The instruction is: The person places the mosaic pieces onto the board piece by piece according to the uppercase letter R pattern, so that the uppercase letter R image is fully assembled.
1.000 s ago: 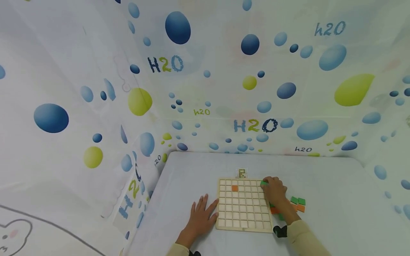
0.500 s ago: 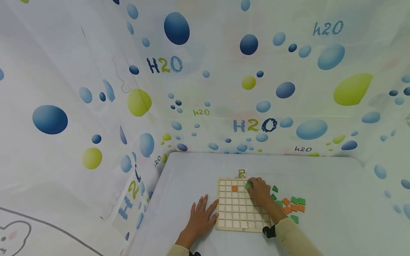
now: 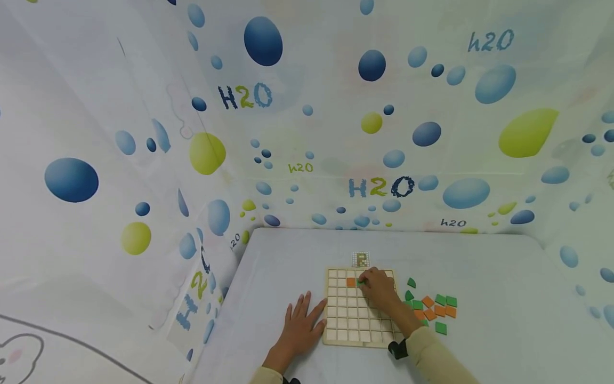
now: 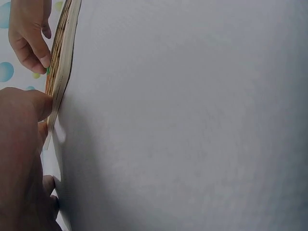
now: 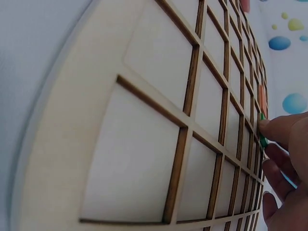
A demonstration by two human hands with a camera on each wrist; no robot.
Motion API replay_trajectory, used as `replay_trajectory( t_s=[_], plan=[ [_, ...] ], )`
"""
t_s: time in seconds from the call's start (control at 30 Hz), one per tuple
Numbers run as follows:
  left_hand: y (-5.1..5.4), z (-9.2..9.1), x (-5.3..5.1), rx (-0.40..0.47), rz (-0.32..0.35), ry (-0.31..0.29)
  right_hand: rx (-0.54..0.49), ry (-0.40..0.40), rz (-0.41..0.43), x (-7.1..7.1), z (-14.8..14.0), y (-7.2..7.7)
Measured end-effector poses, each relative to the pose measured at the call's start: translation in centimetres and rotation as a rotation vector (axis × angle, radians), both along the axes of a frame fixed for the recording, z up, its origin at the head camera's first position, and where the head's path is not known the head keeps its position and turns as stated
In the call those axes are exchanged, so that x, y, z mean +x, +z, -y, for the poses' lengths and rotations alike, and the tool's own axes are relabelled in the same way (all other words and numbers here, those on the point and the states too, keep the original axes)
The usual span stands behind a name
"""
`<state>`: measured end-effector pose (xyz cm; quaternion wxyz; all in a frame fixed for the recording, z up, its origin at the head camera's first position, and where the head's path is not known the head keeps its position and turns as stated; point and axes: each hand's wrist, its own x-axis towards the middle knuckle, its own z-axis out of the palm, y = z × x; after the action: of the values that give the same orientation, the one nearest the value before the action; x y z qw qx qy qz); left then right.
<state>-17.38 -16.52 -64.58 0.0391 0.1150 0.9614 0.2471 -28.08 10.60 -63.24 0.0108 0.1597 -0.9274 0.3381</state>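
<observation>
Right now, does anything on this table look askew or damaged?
Nothing looks spilled or broken. The loose green and orange tiles lie at mixed angles right of the wooden board, untidy but not alarming. The orange tile on the board sits neatly in its square.

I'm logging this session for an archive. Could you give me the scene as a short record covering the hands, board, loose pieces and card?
Left hand: fingers spread, touching the board's left edge
Right hand: pinching a green tile just right of the orange tile
Board: wooden grid; orange tile in one cell
Loose pieces: green and orange, right of the board
Card: patterned, by the board's far edge
</observation>
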Motion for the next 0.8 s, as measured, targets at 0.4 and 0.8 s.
replay_trajectory(
  t_s=[0.4,0.8],
  plan=[
    [1.1,-0.2,0.1,-0.002,0.005,-0.011,0.026,-0.023,-0.048,0.4,-0.1,0.4],
    [-0.4,0.2,-0.3,-0.019,-0.012,-0.001,-0.101,-0.025,-0.035,0.9,-3.1,0.5]
  ],
)
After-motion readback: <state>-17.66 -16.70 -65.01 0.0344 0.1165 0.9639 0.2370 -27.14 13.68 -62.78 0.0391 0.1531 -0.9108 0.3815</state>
